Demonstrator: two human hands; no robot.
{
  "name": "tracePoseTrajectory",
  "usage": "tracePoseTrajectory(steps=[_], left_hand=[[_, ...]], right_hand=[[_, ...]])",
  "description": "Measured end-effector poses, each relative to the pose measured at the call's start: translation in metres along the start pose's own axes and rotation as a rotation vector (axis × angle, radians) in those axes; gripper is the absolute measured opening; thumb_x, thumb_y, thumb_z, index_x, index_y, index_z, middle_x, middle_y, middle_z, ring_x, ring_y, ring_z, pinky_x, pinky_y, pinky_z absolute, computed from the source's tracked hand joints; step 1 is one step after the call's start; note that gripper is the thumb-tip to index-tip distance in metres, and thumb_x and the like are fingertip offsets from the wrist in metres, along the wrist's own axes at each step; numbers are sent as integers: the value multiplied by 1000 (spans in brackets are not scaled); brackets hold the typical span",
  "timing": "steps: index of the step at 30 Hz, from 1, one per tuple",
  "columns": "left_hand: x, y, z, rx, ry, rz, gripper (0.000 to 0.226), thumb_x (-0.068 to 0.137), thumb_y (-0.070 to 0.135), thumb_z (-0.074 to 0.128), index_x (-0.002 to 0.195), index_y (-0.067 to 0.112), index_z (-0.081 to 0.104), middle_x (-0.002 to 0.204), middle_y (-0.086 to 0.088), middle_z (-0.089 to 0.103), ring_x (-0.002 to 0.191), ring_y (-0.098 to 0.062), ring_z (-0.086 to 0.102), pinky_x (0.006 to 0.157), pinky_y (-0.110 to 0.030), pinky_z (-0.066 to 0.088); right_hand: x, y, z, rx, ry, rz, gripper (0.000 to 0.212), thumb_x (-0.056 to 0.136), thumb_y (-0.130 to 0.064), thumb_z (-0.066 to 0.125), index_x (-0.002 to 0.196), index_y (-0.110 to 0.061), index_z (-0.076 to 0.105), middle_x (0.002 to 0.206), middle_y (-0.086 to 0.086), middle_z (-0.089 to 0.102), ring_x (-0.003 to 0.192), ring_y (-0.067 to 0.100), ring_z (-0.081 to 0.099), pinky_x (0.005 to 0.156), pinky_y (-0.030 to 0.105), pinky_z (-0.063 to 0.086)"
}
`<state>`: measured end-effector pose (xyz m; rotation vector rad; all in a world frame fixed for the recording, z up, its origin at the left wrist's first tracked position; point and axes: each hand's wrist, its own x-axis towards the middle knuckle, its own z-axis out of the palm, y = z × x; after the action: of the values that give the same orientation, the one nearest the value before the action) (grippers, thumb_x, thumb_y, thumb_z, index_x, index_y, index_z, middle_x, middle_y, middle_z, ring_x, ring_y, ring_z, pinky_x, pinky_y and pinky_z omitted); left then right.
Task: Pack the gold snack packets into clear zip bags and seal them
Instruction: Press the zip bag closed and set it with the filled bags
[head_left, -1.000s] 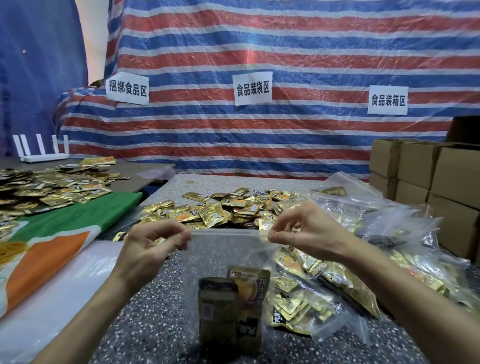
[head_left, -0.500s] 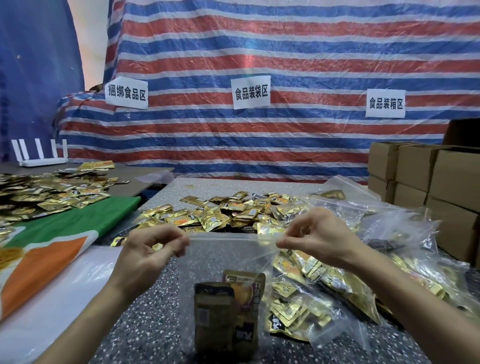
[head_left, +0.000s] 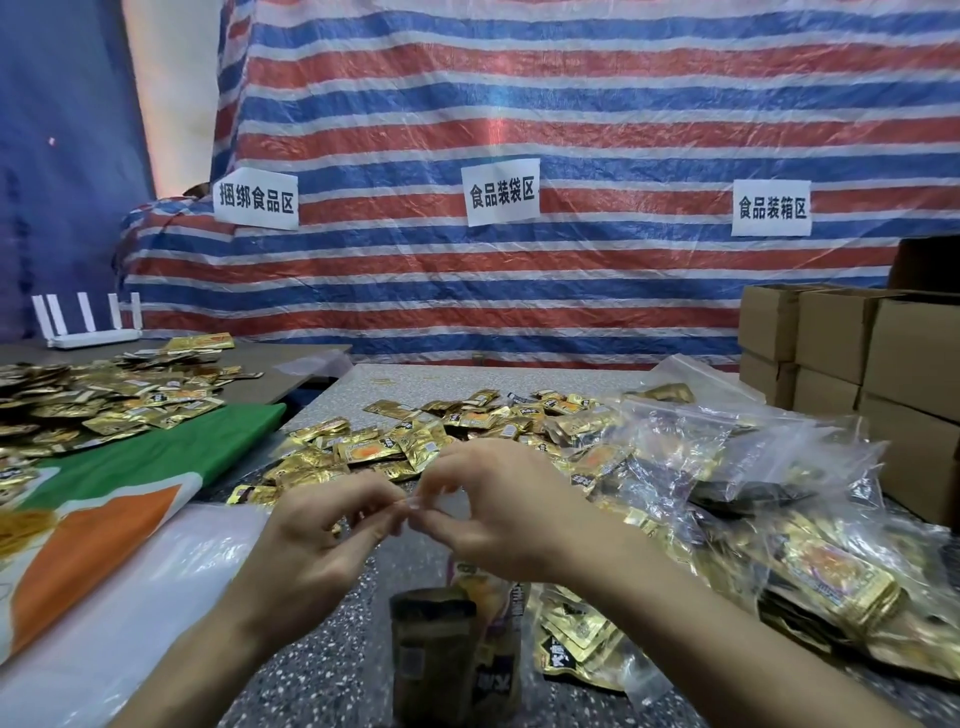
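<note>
Left hand (head_left: 322, 545) and right hand (head_left: 498, 514) meet fingertip to fingertip at frame centre, both pinching the top strip of the clear plastic zip bag (head_left: 498, 613). The bag hangs below them at lower centre, dark-gold snack packets (head_left: 434, 660) upright inside, its bottom near the speckled grey tabletop (head_left: 311, 686). Loose gold foil packets (head_left: 410, 447) pile just behind the hands, a heap of filled clear bags (head_left: 753, 499) crowds the right up to the brown cardboard boxes (head_left: 841, 343), a white plastic sheet (head_left: 104, 613) edges the lower left; open tabletop shows only between the forearms.
</note>
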<state>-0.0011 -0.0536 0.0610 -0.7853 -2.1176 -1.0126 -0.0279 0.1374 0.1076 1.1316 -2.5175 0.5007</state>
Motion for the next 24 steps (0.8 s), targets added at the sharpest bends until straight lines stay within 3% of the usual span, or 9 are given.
tracePoseTrajectory(steps=[7,10,12,18,24], left_hand=[[-2,3,-4,4,13,-9,9,83,18,67,77,18,74,69,9,67,66,-13,64,59,-30,47],[0,6,-3,2,35,0,9,82,16,68,76,21,73,69,12,68,66,-10,64,59,-25,48],[1,3,-1,-16,53,-22,10,82,15,68,75,20,74,70,11,69,67,-10,65,59,-26,49],[8,-10,11,-61,52,-106,22,84,-2,72,75,18,75,70,9,70,69,-12,65,61,-17,47],[8,-26,6,-126,79,-194,20,86,-2,69,76,14,76,72,1,73,71,-15,68,64,-26,55]], right_hand=[[-2,3,-2,93,-56,1,24,95,-48,62,100,-32,78,85,-7,72,77,18,63,67,43,55],[-8,10,-8,102,-48,17,18,95,-42,66,104,-33,78,83,-14,74,71,7,60,60,33,51],[-11,15,-12,95,-33,38,16,94,-37,68,105,-32,78,91,-15,76,75,2,63,64,30,55],[-15,41,-19,126,-48,141,13,92,-35,71,100,-31,80,92,-15,77,84,5,68,76,41,58],[-32,76,-26,199,-59,241,9,91,-35,70,89,-31,78,85,-14,76,87,9,68,87,47,55]])
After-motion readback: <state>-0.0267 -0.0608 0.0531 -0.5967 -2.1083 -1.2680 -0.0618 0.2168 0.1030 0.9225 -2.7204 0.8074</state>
